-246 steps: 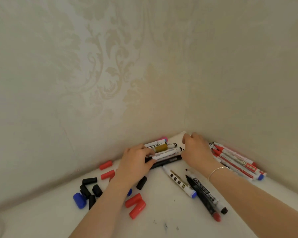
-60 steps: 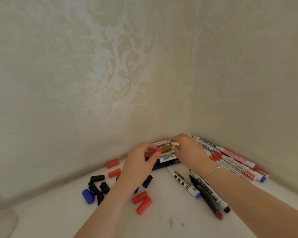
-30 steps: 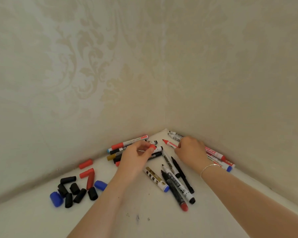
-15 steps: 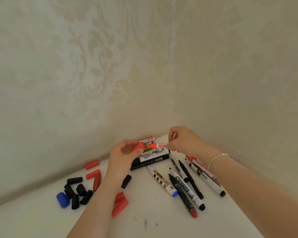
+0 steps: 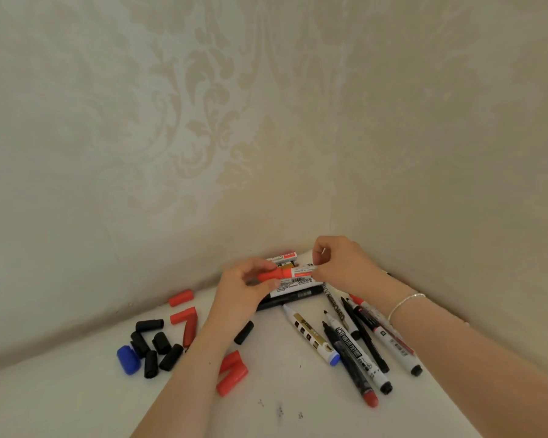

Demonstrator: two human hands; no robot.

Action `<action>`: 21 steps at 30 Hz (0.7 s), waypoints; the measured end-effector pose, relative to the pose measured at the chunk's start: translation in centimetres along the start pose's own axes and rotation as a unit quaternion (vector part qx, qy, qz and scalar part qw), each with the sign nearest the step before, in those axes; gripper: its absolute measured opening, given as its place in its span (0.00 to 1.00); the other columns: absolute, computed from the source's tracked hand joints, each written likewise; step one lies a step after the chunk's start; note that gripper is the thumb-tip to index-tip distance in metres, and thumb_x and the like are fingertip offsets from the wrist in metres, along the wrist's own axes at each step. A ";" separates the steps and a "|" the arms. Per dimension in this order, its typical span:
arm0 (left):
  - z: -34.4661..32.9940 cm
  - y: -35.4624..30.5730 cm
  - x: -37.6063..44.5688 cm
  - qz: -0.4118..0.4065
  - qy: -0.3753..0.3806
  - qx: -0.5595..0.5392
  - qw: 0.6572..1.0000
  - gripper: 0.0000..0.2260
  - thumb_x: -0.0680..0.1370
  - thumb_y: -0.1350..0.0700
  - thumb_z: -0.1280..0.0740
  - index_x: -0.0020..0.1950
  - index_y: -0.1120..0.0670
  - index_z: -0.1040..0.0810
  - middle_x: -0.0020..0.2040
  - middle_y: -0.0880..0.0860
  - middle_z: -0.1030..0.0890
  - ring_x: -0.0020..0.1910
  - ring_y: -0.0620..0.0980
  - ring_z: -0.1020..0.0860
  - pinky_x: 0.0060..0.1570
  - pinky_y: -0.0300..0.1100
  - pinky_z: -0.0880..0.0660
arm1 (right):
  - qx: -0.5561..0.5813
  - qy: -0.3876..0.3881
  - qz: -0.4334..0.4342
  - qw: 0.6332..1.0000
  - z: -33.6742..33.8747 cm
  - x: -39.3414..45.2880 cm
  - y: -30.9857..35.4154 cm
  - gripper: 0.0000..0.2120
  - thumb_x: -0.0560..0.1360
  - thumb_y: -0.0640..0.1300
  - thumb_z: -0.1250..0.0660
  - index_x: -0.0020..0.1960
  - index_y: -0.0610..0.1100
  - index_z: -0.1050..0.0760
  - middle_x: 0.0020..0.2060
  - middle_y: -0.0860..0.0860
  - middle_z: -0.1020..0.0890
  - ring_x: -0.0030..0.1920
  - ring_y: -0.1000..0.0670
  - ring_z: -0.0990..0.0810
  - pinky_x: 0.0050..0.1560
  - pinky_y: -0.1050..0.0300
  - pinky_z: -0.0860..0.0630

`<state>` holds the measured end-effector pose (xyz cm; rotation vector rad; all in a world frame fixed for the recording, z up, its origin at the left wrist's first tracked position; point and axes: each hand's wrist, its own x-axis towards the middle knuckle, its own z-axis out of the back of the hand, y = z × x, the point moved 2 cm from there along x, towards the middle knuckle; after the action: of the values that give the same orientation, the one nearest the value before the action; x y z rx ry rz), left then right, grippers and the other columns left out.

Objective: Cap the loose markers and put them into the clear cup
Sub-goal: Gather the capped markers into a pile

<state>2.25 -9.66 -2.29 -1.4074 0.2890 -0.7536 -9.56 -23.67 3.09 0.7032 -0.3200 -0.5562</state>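
Above the table corner I hold a red marker (image 5: 299,272) level between both hands. My left hand (image 5: 242,287) pinches its red cap (image 5: 271,275), which sits on the marker's left end. My right hand (image 5: 342,263) grips the white barrel at the other end. Several uncapped markers (image 5: 351,346) lie fanned out on the white table below my right wrist. More markers (image 5: 285,290) are stacked in the corner under my hands. Loose red caps (image 5: 231,376), black caps (image 5: 159,346) and a blue cap (image 5: 128,360) lie at the left. The clear cup is hardly in view.
Two patterned beige walls (image 5: 203,137) meet at the corner just behind my hands. The white table (image 5: 76,403) has small ink specks near its front. A lone black cap (image 5: 244,332) lies beside my left forearm.
The red cap and the marker's tip have come together: half a second ago the cap was just off the tip, now it sits on the end. Both hands stay raised over the corner.
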 end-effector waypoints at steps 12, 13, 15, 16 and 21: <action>0.3 -0.6 -0.7 0.043 0.065 -0.092 0.993 0.05 0.78 0.62 0.35 0.54 0.59 0.23 0.43 0.54 0.16 0.34 0.45 0.23 0.35 0.36 0.25 | -0.052 -0.040 0.062 0.996 -0.9 0.2 0.8 0.15 0.68 0.33 0.37 0.44 0.51 0.20 0.37 0.53 0.22 0.31 0.55 0.29 0.30 0.63 0.33; 0.3 -0.6 -0.7 0.042 0.066 -0.093 0.993 0.05 0.79 0.63 0.35 0.54 0.59 0.23 0.42 0.54 0.16 0.34 0.44 0.23 0.36 0.36 0.24 | -0.065 -0.043 0.069 0.995 -0.9 0.1 0.9 0.15 0.68 0.33 0.37 0.44 0.51 0.20 0.38 0.53 0.22 0.33 0.53 0.28 0.32 0.62 0.33; 0.4 -0.6 -0.7 0.040 0.065 -0.107 0.991 0.05 0.79 0.64 0.36 0.53 0.60 0.22 0.41 0.54 0.17 0.34 0.44 0.23 0.39 0.36 0.22 | -0.090 -0.049 0.088 0.991 -0.8 0.0 1.1 0.16 0.68 0.33 0.37 0.46 0.50 0.19 0.40 0.53 0.23 0.38 0.51 0.26 0.37 0.60 0.32; 0.4 -0.6 -0.7 0.041 0.064 -0.114 0.991 0.05 0.79 0.64 0.36 0.53 0.60 0.22 0.41 0.55 0.17 0.34 0.45 0.23 0.41 0.36 0.22 | -0.094 -0.049 0.097 0.990 -0.8 0.0 1.2 0.16 0.68 0.33 0.37 0.46 0.50 0.19 0.40 0.54 0.23 0.40 0.50 0.25 0.39 0.60 0.31; 0.6 -0.6 -0.7 0.050 0.067 -0.137 0.987 0.08 0.79 0.65 0.37 0.55 0.64 0.22 0.42 0.58 0.17 0.37 0.46 0.21 0.43 0.38 0.21 | -0.017 -0.037 0.104 0.994 -0.7 0.1 0.8 0.19 0.67 0.31 0.36 0.40 0.56 0.22 0.40 0.57 0.22 0.40 0.53 0.25 0.41 0.58 0.27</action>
<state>1.92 -8.80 -1.76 -1.5896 0.5827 -0.7472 -8.88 -22.89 3.17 0.6089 -0.4475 -0.3891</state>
